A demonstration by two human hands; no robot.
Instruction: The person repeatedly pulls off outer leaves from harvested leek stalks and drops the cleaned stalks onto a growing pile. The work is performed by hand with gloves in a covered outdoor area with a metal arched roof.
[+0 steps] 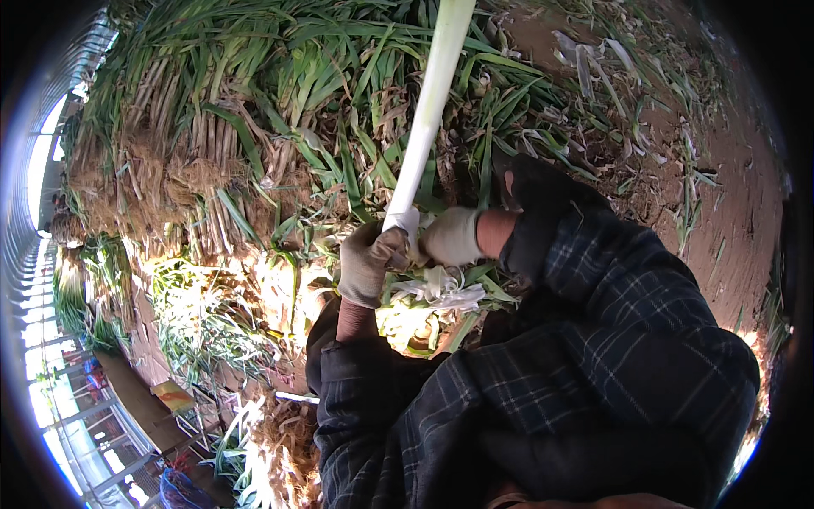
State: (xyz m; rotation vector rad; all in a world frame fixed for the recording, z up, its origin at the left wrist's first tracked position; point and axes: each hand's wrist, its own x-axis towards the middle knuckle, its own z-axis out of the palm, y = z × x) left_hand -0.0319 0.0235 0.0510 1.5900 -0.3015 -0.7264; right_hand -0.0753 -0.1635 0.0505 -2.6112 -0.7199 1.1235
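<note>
The left hand point(365, 270) curls round the leek point(431, 110) — right hand point(454, 237) beside it, hold unclear — with bare soil point(733, 212) open far right

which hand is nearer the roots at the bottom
Left. In view, the left hand, holding the leek, is above and right of the roots; the right hand is farther right, by the leek's lower end.

A heap of leeks point(297, 85) fills the upper left and top centre — leaf scraps point(619, 102) strewn over the floor point(738, 212) at upper right — while one leek point(428, 123) runs from the left hand point(365, 265) and right hand point(452, 237), side by side at centre, to the top edge, leaf strips point(445, 293) just below.
</note>
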